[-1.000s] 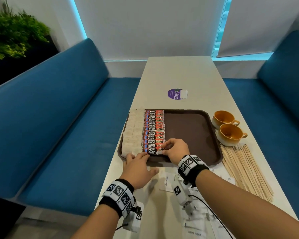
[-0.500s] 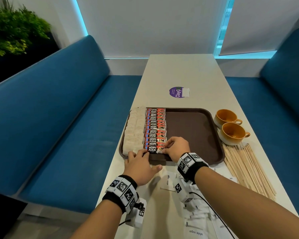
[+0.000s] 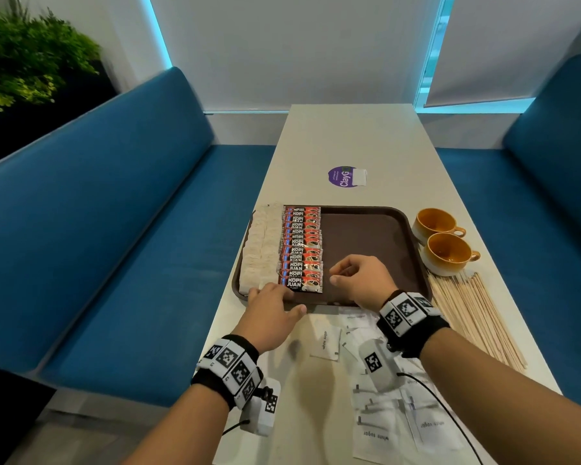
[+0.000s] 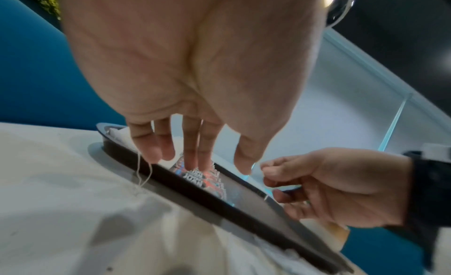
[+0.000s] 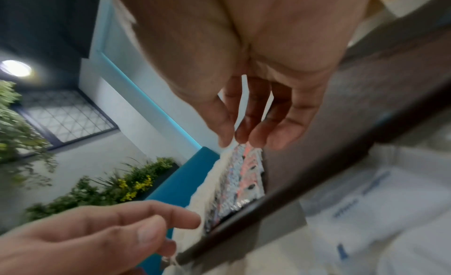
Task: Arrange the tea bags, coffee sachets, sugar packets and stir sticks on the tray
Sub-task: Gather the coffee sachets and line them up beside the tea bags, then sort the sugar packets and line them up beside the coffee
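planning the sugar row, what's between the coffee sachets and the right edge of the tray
Mostly bare brown tray floor in the head view, from the coffee sachets to the right rim. Only the right hand hovers over its near part, holding nothing.

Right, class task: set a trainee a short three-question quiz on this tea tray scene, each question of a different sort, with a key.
1. True or false: the stir sticks already lie on the tray.
2. Which things lie off the tray nearest the person? A) coffee sachets B) sugar packets C) tea bags
3. Fill in: beside the tray, on its right side, stand two orange ____.

Key
1. False: they lie on the table, right of the tray.
2. B. The coffee sachets and tea bags sit in rows on the tray's left part.
3. cups.
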The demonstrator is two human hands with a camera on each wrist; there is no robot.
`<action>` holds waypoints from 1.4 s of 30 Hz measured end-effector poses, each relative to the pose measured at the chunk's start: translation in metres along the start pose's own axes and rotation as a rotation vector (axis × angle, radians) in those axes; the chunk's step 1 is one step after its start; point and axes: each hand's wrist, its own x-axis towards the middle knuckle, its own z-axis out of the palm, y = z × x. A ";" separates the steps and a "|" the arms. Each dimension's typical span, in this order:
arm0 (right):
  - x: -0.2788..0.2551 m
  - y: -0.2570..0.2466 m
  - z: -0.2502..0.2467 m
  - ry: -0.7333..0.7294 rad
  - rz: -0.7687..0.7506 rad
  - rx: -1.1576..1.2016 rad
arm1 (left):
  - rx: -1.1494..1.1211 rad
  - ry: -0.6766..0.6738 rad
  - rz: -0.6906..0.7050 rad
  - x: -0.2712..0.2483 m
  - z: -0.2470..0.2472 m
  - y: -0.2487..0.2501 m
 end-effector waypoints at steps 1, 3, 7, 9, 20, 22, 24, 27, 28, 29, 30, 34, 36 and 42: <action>-0.010 -0.001 -0.009 -0.003 -0.016 -0.009 | -0.055 0.012 0.018 -0.003 -0.001 0.001; -0.032 0.000 -0.026 -0.024 -0.036 0.009 | -0.166 -0.002 0.047 -0.014 -0.002 0.005; -0.088 0.013 -0.054 -0.053 -0.071 0.012 | -0.239 -0.112 0.149 -0.045 0.005 0.019; -0.114 0.028 -0.064 -0.048 -0.075 -0.037 | -0.201 -0.174 0.238 -0.061 0.015 0.024; -0.162 0.111 -0.076 -0.146 -0.013 -0.545 | 0.344 -0.358 0.458 -0.064 0.089 0.092; -0.162 0.114 -0.071 -0.175 -0.008 -0.564 | 0.428 -0.408 0.443 -0.056 0.092 0.100; -0.163 0.115 -0.066 -0.187 -0.015 -0.576 | 0.463 -0.467 0.433 -0.050 0.092 0.101; -0.164 0.114 -0.057 -0.217 -0.034 -0.550 | 0.470 -0.483 0.425 -0.048 0.086 0.091; -0.165 0.113 -0.054 -0.226 -0.049 -0.542 | 0.469 -0.478 0.420 -0.050 0.084 0.086; -0.165 0.112 -0.051 -0.234 -0.065 -0.536 | 0.470 -0.472 0.413 -0.051 0.081 0.081; -0.165 0.110 -0.048 -0.243 -0.084 -0.530 | 0.471 -0.465 0.405 -0.054 0.079 0.075; -0.168 0.099 -0.035 -0.303 -0.139 -0.490 | 0.458 -0.443 0.364 -0.064 0.070 0.048; -0.169 0.093 -0.027 -0.339 -0.161 -0.456 | 0.452 -0.431 0.345 -0.069 0.066 0.035; -0.146 0.081 -0.039 -0.224 -0.138 -0.306 | 0.418 -0.418 0.313 -0.078 0.060 0.019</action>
